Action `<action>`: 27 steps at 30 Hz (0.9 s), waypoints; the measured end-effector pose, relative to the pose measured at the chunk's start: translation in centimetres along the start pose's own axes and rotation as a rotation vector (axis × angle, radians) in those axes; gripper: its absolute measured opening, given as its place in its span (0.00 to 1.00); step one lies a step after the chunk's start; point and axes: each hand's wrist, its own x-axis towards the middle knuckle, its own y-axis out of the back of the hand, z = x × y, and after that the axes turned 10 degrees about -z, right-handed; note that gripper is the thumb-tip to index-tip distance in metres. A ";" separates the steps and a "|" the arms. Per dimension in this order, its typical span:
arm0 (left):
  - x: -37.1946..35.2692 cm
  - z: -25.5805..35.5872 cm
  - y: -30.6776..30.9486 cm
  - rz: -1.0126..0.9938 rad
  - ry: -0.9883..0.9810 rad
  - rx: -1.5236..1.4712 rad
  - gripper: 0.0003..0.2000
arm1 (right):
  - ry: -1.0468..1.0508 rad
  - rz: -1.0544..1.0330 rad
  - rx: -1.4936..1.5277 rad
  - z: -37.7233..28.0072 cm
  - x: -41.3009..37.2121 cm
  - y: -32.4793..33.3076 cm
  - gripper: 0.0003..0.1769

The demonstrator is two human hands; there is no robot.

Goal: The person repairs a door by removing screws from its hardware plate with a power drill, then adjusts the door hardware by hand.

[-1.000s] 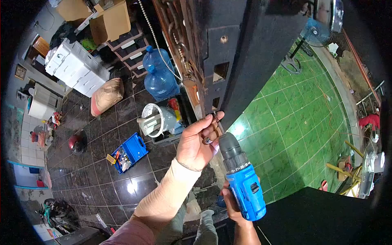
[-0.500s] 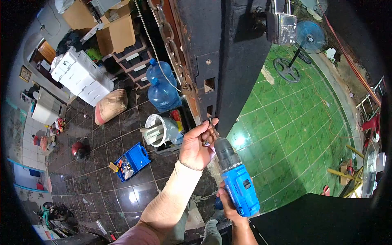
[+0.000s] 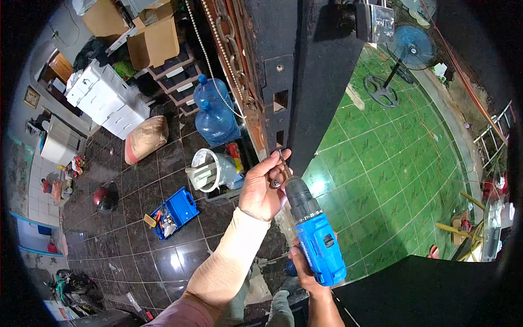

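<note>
While the blue drill [image 3: 321, 248] slants up and leftward through the lower centre of the frame, the right hand [image 3: 306, 271] wraps around it from below. Near the centre, the thumb and fingers of the left hand [image 3: 260, 192] pinch around the bit [image 3: 286, 170], close by a black post [image 3: 318, 87]; whether they hold a screw too, I cannot tell. An open blue toolbox [image 3: 187, 204] lies left of centre, below a bucket [image 3: 224, 171].

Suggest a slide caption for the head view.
Right grip holds a blue drill; left grip meets its bit beside a dark panel.
</note>
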 end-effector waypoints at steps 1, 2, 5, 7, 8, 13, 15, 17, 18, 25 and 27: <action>0.1 -0.1 0.1 0.014 -0.007 0.007 0.13 | -0.005 -0.001 -0.001 0.1 -0.1 0.0 0.28; 0.2 -0.3 0.0 0.026 -0.016 0.015 0.13 | -0.011 -0.003 -0.001 0.3 -0.2 0.0 0.29; 0.0 -0.4 0.5 0.009 -0.021 0.017 0.11 | -0.011 0.021 -0.034 0.6 -0.7 0.0 0.28; -0.2 -0.7 0.4 0.023 -0.025 0.019 0.11 | -0.003 0.019 -0.070 0.7 -1.4 0.5 0.25; -0.6 -0.8 -0.4 0.053 -0.031 0.024 0.10 | 0.004 0.013 -0.080 0.7 -1.8 0.7 0.23; -1.8 -0.8 -0.5 -0.267 -0.031 -0.003 0.12 | -0.078 -0.046 0.182 -1.7 -3.8 2.3 0.14; -2.2 -0.5 -0.3 -0.390 0.031 -0.035 0.12 | -0.107 -0.055 0.284 -3.5 -4.2 2.9 0.15; -3.0 -0.5 -0.9 -0.345 0.072 -0.038 0.12 | -0.102 -0.040 0.399 -5.2 -3.9 3.3 0.17; -3.4 -0.4 -1.2 -0.335 0.086 -0.041 0.12 | -0.055 -0.069 0.392 -5.2 -4.0 3.6 0.18; -5.3 0.7 -5.6 -0.192 -0.008 0.126 0.15 | 0.075 -0.120 0.357 -10.3 -2.2 4.0 0.19; -5.4 1.4 -7.7 -0.206 -0.063 0.207 0.14 | 0.084 -0.120 0.330 -11.6 -1.3 3.5 0.18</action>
